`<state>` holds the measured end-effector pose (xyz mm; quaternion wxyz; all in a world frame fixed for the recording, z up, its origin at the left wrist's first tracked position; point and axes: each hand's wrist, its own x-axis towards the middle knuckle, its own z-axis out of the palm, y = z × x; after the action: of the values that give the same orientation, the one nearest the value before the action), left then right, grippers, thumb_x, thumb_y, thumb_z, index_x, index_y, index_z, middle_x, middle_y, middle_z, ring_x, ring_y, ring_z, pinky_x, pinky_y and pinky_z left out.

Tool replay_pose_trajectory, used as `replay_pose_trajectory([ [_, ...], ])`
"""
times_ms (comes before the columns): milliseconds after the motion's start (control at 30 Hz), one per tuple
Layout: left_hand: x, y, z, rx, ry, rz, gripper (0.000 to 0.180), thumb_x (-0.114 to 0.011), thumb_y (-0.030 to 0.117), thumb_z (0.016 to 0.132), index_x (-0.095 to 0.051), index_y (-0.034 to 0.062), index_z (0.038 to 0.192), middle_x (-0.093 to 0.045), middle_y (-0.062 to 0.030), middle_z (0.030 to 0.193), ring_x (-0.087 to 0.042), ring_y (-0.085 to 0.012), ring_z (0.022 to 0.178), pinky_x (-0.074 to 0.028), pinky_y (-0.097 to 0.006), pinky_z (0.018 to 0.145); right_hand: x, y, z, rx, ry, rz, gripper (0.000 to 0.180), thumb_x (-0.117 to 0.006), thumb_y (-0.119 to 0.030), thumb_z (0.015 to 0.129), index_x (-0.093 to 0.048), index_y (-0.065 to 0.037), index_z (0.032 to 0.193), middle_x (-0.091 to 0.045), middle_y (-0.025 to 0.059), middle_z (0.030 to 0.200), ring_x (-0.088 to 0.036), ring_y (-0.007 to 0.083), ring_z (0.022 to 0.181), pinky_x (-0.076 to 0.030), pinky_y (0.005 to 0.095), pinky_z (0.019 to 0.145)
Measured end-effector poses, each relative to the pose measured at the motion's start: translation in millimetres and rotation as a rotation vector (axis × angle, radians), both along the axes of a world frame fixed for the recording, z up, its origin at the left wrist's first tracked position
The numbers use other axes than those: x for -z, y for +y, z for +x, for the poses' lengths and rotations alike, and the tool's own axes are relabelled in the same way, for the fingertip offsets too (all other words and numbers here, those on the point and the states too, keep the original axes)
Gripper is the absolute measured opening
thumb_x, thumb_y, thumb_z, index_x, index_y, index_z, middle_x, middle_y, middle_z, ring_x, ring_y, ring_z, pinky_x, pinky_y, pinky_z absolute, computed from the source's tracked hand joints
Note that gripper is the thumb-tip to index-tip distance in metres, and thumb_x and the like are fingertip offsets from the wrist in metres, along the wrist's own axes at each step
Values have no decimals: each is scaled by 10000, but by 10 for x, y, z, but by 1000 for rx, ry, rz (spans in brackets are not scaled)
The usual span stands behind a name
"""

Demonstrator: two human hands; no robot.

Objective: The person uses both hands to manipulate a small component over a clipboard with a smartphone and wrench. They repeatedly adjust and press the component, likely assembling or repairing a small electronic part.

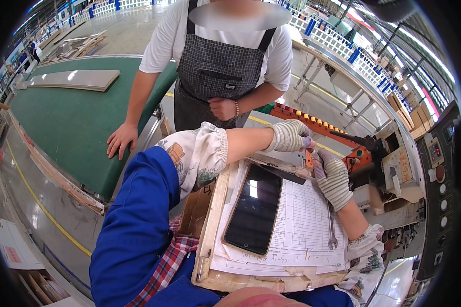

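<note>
My left hand (pixel 289 136), in a striped knit glove, reaches across beyond the papers with its fingers closed. My right hand (pixel 334 180), gloved alike, is also closed, its fingertips close to the left ones. A small orange piece (pixel 309 159) shows between them; I cannot make out what it is or which hand grips it. Below the hands, printed sheets (pixel 298 230) lie on a worn, taped board (pixel 210 240). A black smartphone (pixel 254 210) rests on the sheets. Beside my right wrist lies a metal wrench (pixel 332 233).
Across from me stands a person in a checked apron (pixel 217 66), one hand on a green conveyor belt (pixel 66 117) bearing a long pale panel (pixel 79 79). An orange-red machine rail (pixel 322 123) runs behind my hands. At the right is a control panel (pixel 440 194).
</note>
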<state>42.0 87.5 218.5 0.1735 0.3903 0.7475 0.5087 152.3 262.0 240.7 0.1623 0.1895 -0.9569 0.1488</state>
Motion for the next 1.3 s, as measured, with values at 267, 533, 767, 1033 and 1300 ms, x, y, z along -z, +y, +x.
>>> replay_pose_trajectory([
  [267,59,-27,76,25,151,99,301,-561,352,824,-640,62,846,-593,-16,661,-544,-113,602,-443,-272,583,-22,4,24,-7,-6,47,209,-506,-150,837,-546,5,973,-568,149,649,-579,274,593,-443,352,554],
  [533,-66,-32,174,-103,-125,84,342,-586,387,798,-632,48,800,-590,-25,657,-541,-115,584,-447,-276,570,-23,15,32,-43,38,60,264,-497,-167,837,-536,0,1038,-575,171,684,-583,313,630,-448,371,578],
  [767,-173,-33,84,44,-74,-93,407,-620,439,754,-633,35,808,-592,-33,651,-544,-118,573,-449,-267,549,-44,4,24,-14,-26,99,280,-467,-181,851,-522,-4,1061,-576,172,685,-585,315,638,-446,379,584],
  [1033,-99,-51,179,-108,85,-9,383,-564,420,806,-638,45,838,-590,-29,623,-548,-104,555,-451,-255,532,-43,-4,28,6,-40,35,297,-483,-201,813,-542,-5,1029,-574,194,718,-573,345,668,-444,407,611],
  [1300,-113,-19,200,-83,18,22,390,-460,385,878,-632,35,860,-583,-30,608,-548,-102,518,-459,-249,504,-72,-15,38,56,-82,-13,306,-493,-239,805,-556,-22,1011,-590,187,730,-586,343,678,-455,403,612],
])
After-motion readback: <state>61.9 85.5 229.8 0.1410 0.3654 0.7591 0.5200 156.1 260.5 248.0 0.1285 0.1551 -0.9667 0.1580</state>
